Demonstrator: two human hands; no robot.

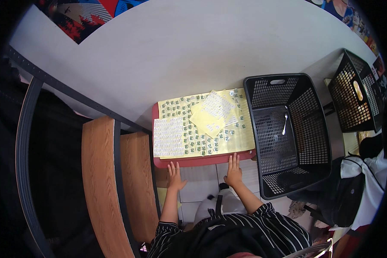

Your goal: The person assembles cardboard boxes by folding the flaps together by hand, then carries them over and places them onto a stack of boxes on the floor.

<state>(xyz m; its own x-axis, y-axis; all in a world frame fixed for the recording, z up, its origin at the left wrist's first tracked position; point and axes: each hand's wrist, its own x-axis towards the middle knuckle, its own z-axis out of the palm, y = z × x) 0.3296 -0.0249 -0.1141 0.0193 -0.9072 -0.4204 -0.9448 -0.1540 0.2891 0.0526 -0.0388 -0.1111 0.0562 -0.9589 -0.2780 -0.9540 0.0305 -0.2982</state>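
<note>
Both my hands are at the near edge of a small red table (189,162). My left hand (175,178) is open, its fingers stretched towards the edge. Further right, my right hand (233,172) is also open, fingertips at the same edge. Neither holds anything. A large yellow sheet (245,144) covered with rows of small dark green stickers lies over the tabletop. On its left part rests a white sticker sheet (167,136). Towards the far right, smaller yellow pieces (213,129) and a whitish sticker sheet (218,104) overlap at angles.
A black plastic basket (250,124) stands against the table's right side, with a slim silvery spoon-like thing (284,123) inside. Another black basket (352,92) is farther right. Wooden shelves (101,180) on a dark metal frame flank the left. A white wall (193,47) rises behind.
</note>
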